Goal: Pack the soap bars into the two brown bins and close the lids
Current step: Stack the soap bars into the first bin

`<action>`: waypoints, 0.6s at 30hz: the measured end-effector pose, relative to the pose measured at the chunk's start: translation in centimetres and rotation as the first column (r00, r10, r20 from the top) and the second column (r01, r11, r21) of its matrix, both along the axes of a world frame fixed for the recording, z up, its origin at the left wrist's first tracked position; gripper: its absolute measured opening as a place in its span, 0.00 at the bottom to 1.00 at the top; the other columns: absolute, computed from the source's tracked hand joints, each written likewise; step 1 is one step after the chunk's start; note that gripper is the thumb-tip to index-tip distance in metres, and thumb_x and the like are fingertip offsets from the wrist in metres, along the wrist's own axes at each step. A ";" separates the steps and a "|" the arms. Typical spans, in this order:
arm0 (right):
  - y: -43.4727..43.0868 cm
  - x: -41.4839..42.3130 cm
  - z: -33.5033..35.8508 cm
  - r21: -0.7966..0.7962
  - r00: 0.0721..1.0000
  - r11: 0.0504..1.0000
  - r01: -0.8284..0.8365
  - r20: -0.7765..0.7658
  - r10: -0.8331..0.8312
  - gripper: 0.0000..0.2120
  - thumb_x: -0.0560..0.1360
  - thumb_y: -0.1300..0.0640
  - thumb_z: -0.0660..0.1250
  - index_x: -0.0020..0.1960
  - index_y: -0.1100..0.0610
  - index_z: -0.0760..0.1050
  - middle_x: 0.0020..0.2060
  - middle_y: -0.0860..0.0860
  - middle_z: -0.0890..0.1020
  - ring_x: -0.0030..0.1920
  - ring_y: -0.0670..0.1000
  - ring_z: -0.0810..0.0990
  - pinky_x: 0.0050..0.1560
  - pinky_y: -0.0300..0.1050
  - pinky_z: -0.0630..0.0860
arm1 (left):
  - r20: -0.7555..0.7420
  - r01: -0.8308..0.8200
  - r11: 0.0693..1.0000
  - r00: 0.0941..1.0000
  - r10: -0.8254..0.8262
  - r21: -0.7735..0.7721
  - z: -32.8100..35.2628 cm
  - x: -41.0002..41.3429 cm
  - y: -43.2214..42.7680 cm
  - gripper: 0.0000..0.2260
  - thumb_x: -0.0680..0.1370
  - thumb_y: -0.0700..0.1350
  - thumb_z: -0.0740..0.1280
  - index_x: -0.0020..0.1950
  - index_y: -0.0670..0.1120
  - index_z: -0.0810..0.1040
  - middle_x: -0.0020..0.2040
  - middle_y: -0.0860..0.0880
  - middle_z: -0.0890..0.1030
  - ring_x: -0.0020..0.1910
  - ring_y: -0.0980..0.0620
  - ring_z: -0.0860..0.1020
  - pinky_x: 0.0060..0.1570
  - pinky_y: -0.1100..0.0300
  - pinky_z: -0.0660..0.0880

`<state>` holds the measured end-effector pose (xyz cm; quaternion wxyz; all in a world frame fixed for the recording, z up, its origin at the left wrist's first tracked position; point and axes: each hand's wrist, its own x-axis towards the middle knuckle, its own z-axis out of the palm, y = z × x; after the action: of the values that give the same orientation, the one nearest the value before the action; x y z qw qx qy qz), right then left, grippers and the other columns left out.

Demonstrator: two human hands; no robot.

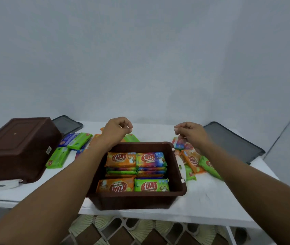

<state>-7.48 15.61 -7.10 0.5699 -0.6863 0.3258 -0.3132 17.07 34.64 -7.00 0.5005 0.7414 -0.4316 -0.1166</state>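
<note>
An open brown bin (137, 200) stands at the table's front middle, filled with wrapped soap bars (135, 171) in orange, green and blue. A second brown bin (16, 147) lies upside down at the left. Loose soap bars (66, 147) lie between the two bins, and more loose bars (196, 161) lie to the right of the open bin. My left hand (117, 129) hovers past the open bin's far rim, fingers curled with nothing in them. My right hand (190, 132) hovers above the right-hand bars, fingers curled, holding nothing.
One dark grey lid (68, 124) lies flat behind the upturned bin, another dark grey lid (232, 142) at the right rear. The white table (202, 206) meets a pale wall behind. A white latch piece (2, 185) sits at the upturned bin's front. Patterned floor shows below.
</note>
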 end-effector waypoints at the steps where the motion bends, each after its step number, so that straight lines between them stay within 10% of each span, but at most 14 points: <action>1: -1.2 -0.7 0.2 -0.010 1.000 1.000 0.013 -0.023 -0.013 0.02 0.75 0.65 0.72 0.47 0.61 0.83 0.36 0.53 0.84 0.31 0.48 0.79 0.30 0.39 0.77 | 0.004 0.028 1.000 1.000 -0.029 0.004 0.3 -0.7 -1.2 0.07 0.75 0.40 0.74 0.40 0.50 0.83 0.33 0.54 0.77 0.32 0.54 0.75 0.39 0.54 0.75; 11: -10.7 -4.3 -0.8 -0.141 0.975 0.990 -0.025 -0.220 -0.007 0.00 0.74 0.60 0.75 0.45 0.57 0.84 0.33 0.50 0.84 0.33 0.48 0.79 0.34 0.43 0.75 | 0.023 0.170 0.966 0.984 -0.177 0.193 1.3 -7.1 -12.8 0.06 0.77 0.47 0.75 0.41 0.48 0.83 0.38 0.53 0.83 0.33 0.57 0.78 0.27 0.69 0.70; 18: -15.1 -3.4 -1.9 -0.379 0.765 0.819 -0.431 -0.635 0.109 0.07 0.74 0.59 0.74 0.51 0.52 0.86 0.49 0.50 0.86 0.50 0.48 0.83 0.51 0.42 0.79 | 0.081 0.164 0.862 0.970 -0.229 0.479 0.5 -9.8 -19.0 0.01 0.77 0.39 0.72 0.46 0.43 0.84 0.43 0.48 0.84 0.36 0.52 0.80 0.30 0.64 0.74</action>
<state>-10.86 0.49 -8.98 0.2812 -0.9136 0.2852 -0.0707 7.32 15.61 -6.46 0.2616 0.7984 -0.4968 -0.2174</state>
